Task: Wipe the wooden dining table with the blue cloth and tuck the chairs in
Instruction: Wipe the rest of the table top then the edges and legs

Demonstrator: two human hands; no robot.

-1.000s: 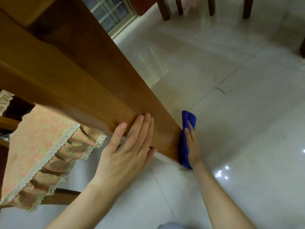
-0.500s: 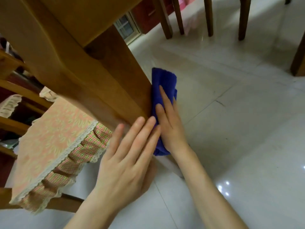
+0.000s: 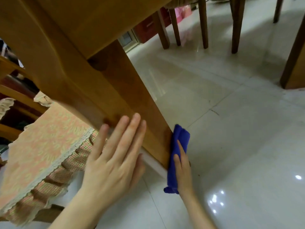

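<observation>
I look from low down at a thick wooden table leg [image 3: 125,96] that runs from the table's underside [image 3: 92,22] to the floor. My left hand [image 3: 115,156] lies flat against the near face of the leg, fingers spread, holding nothing. My right hand [image 3: 182,171] presses the folded blue cloth [image 3: 179,142] against the leg's right face, close to its foot. A chair with a pink floral seat cover [image 3: 41,146] stands to the left of the leg.
Glossy white floor tiles [image 3: 239,146] spread to the right. Legs of another chair [image 3: 204,22] stand at the back. A second table leg [image 3: 295,63] rises at the right edge. A red cabinet [image 3: 146,28] sits by the far wall.
My right hand slid the blue cloth up the leg, then back down to its foot. My left hand stayed flat on the leg. The view tilted up.
</observation>
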